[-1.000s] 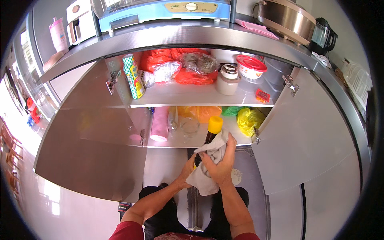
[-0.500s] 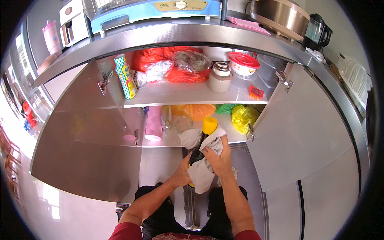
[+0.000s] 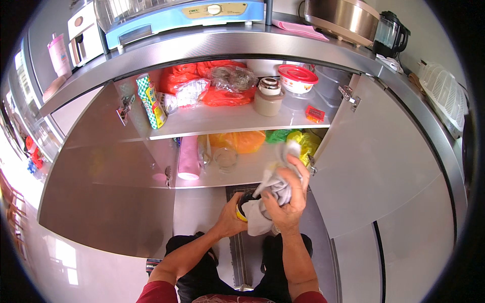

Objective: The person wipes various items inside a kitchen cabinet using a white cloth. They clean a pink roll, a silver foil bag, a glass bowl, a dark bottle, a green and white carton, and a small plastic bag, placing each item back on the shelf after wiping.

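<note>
The person crouches before an open steel cabinet under a desk (image 3: 212, 43), both hands together in front of the lower shelf. The left hand (image 3: 230, 219) is wrapped around a dark bottle (image 3: 244, 202) with a yellow band, gripping it from the left side. The right hand (image 3: 288, 194) is clenched on a grey-white cloth (image 3: 265, 212), pressing it against the top and right side of the bottle; part of the cloth hangs down below the hands and part sticks up above the fingers. The bottle is held in the air just in front of the lower shelf edge, above the floor, mostly hidden by cloth and fingers.

On the lower shelf (image 3: 237, 174) behind the hands stand a pink roll (image 3: 189, 157), a clear glass jar (image 3: 226, 159), an orange bag (image 3: 241, 140) and a yellow-green bag (image 3: 303, 144). The upper shelf (image 3: 222, 121) carries a green and yellow chequered packet (image 3: 150, 101) standing upright, red plastic bags (image 3: 202, 83), a beige jar (image 3: 268, 97) with a lid, a red-rimmed bowl (image 3: 297, 78) and a small orange box (image 3: 314, 114). Both cabinet doors stand wide open, the left door (image 3: 106, 197) and the right door (image 3: 374, 156).

On the desk above sit a blue and white appliance (image 3: 182, 15), a metal cooker (image 3: 343, 17), a dark kettle (image 3: 391, 33) and a pink cup (image 3: 59, 53)
</note>
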The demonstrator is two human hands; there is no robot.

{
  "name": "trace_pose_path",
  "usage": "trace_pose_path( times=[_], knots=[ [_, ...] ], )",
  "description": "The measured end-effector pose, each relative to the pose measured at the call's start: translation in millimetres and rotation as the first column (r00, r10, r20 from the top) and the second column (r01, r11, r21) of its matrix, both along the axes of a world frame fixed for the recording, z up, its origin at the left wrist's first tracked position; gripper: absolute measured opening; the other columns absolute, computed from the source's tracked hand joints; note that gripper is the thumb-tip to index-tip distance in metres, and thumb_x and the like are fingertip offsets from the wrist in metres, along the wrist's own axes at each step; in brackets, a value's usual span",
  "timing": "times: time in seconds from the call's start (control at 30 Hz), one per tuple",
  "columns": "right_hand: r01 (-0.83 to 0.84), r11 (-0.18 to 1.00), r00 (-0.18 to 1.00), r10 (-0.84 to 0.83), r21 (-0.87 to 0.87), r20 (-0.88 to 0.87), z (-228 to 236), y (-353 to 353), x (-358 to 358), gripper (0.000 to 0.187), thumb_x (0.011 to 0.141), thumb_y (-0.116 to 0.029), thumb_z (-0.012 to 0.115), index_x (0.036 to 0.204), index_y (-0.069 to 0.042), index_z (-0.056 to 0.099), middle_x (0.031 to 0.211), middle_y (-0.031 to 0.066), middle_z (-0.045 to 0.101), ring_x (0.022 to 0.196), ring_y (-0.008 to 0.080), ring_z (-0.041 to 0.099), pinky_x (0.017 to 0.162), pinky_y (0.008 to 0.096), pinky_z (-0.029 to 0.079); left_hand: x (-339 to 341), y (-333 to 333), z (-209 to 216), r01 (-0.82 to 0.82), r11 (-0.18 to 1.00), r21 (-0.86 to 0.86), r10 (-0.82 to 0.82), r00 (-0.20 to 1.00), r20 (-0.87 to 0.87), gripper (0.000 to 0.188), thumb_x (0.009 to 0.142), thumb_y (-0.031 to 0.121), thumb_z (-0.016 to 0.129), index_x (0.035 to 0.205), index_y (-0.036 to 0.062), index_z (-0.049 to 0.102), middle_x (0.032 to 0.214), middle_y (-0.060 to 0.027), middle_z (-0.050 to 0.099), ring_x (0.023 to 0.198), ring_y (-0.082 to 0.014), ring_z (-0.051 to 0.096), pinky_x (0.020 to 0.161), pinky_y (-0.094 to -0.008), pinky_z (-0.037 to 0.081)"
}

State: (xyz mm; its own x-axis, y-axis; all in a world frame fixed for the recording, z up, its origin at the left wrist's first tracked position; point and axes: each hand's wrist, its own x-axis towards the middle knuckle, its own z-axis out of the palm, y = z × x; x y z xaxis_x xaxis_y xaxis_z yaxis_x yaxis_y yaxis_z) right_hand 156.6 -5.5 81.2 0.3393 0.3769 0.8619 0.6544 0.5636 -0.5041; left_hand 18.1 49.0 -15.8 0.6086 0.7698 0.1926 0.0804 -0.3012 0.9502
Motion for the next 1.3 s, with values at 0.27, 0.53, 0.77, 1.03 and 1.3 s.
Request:
trace_pose_path(
  times=[0.27, 0.53, 0.77, 1.03, 1.3],
  knots=[
    [-0.284, 0.946, 0.880, 0.193, -0.155, -0.435, -13, 8, 33, 0.015, 0.072, 0.001, 0.062, 0.087, -0.001, 0.059, 0.088, 0.0098, 0.060, 0.069, 0.0131, 0.057, 0.062, 0.0239, 0.045, -5, -3, -9, -0.076, 0.985, 0.152, 0.104, 0.978, -0.182, 0.072, 0.054, 0.022, 0.079, 0.114, 0.0014, 0.044, 0.100, -0.0137, 0.059, 0.093, -0.0209, 0.058, 0.083, -0.0321, 0.045],
    [-0.544, 0.834, 0.537, 0.431, 0.093, -0.725, -65, 36, 28, 0.030, 0.086, -0.012, 0.048, 0.114, 0.001, 0.048, 0.097, 0.0075, 0.058, 0.082, 0.0120, 0.055, 0.073, 0.0250, 0.045, 3, -2, -10, 0.185, 0.980, -0.073, -0.174, 0.975, 0.137, 0.072, 0.061, 0.017, 0.078, 0.121, 0.0021, 0.042, 0.110, -0.0066, 0.055, 0.100, -0.0127, 0.051, 0.089, -0.0287, 0.040],
    [-0.290, 0.860, 0.957, 0.274, -0.419, -0.100, -46, 2, -8, 0.049, 0.071, 0.003, 0.056, 0.118, -0.001, 0.043, 0.115, 0.0156, 0.042, 0.105, 0.0246, 0.044, 0.090, 0.0335, 0.037, 5, 21, -9, 0.127, 0.959, -0.255, -0.046, 0.952, 0.303, 0.058, 0.072, 0.008, 0.071, 0.122, 0.0026, 0.043, 0.109, -0.0039, 0.056, 0.097, -0.0101, 0.052, 0.086, -0.0268, 0.042],
    [-0.071, 0.936, 0.981, 0.128, -0.344, 0.147, -66, 7, -34, 0.052, 0.070, -0.001, 0.056, 0.120, -0.004, 0.044, 0.122, 0.0220, 0.034, 0.113, 0.0384, 0.036, 0.097, 0.0410, 0.031, -1, 23, 17, -0.055, 0.968, -0.246, 0.135, 0.936, 0.325, 0.057, 0.067, 0.005, 0.073, 0.117, 0.0027, 0.044, 0.103, -0.0049, 0.058, 0.091, -0.0110, 0.054, 0.082, -0.0274, 0.045],
    [-0.340, 0.897, 0.896, 0.217, -0.281, -0.388, -30, 41, -18, 0.038, 0.086, -0.010, 0.045, 0.121, 0.003, 0.041, 0.115, 0.0153, 0.047, 0.108, 0.0248, 0.046, 0.096, 0.0334, 0.034, 0, 22, 0, -0.084, 0.991, -0.100, 0.105, 0.967, 0.231, 0.063, 0.065, 0.017, 0.079, 0.116, 0.0012, 0.046, 0.102, -0.0063, 0.060, 0.092, -0.0123, 0.054, 0.083, -0.0285, 0.044]
  ],
)
